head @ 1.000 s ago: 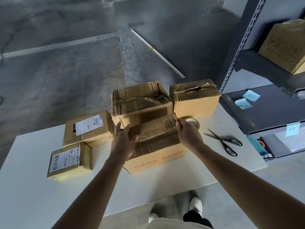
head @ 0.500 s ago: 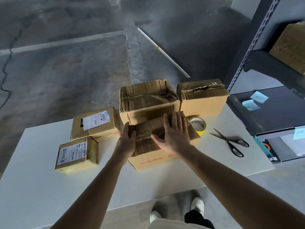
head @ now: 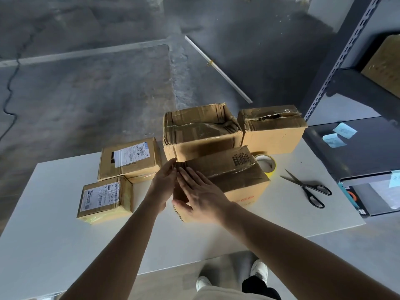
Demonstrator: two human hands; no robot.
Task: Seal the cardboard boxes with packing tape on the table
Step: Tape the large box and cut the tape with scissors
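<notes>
A cardboard box with red print and a barcode lies in the middle of the white table. My right hand lies flat with straight fingers on the left part of its top. My left hand presses against the box's left end, fingers straight. A roll of yellow-cored packing tape sits just right of this box, partly hidden behind it. Black scissors lie further right on the table.
Two bigger boxes stand behind the middle one. Two small labelled parcels sit to the left. A dark metal shelf unit borders the table's right side. My feet show below the near table edge.
My right hand has slid leftward across the box top, from the barcode corner to the left part. The left hand stays at the box's left end.
</notes>
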